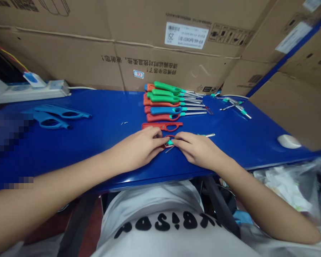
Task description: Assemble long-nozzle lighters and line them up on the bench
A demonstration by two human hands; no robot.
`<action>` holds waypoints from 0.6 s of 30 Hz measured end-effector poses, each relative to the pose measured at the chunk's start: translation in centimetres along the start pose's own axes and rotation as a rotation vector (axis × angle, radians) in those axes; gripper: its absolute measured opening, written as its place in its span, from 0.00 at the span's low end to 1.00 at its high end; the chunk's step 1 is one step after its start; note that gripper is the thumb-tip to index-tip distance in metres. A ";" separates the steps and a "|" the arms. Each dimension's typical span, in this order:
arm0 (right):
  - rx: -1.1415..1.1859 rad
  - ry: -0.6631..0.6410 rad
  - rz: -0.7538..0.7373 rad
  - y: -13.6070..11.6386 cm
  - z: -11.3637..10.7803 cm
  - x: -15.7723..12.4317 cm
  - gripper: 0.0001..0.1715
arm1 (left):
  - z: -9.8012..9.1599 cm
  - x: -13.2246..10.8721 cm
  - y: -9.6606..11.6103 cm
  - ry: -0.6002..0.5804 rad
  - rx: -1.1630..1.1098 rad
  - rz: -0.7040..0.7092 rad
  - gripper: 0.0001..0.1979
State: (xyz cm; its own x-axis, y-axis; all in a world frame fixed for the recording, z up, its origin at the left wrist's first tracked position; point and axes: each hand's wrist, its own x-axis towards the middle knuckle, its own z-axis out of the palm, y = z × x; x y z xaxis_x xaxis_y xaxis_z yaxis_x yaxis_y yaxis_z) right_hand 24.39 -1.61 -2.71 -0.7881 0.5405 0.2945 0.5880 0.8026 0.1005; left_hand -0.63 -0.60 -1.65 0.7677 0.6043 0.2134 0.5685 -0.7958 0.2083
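Observation:
My left hand (146,146) is closed on the left side of an open red lighter shell (169,136) near the table's front edge. From the other side my right hand (196,148) has its fingertips pinched at the teal trigger piece (169,142) inside that shell. The fingers hide most of the shell. A metal lighter tube (210,135) sticks out beyond my right hand. Just above my hands lies another red shell half (160,126). Behind it, several long-necked lighters with green (164,98), blue (163,110) and red handles (160,117) lie in a row.
Blue shell halves (53,116) lie at the left, and tiny metal bits (124,123) sit nearer the middle. At the right are wired lighter tubes (239,106) and a white rounded object (289,141). A power strip (56,87) and large cardboard boxes (82,46) border the blue table (104,114).

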 end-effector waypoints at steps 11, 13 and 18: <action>-0.080 0.309 0.351 8.7 -2.6 0.3 0.16 | 0.9 -0.4 0.0 0.038 0.103 -0.023 0.17; -0.116 0.279 0.646 12.9 -2.9 -0.2 0.17 | 1.4 -0.4 -0.5 0.072 0.034 -0.020 0.16; -0.199 0.197 1.189 20.8 -2.2 -3.2 0.26 | 1.6 -0.3 -0.6 0.084 0.018 -0.047 0.16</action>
State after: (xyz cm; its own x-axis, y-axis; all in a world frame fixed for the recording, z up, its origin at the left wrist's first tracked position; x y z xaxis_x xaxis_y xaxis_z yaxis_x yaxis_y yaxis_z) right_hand 39.58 12.79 0.47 0.2906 0.8499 0.4396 0.9548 -0.2278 -0.1907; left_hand -0.74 -0.41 -3.35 0.7127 0.6417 0.2833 0.6093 -0.7664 0.2033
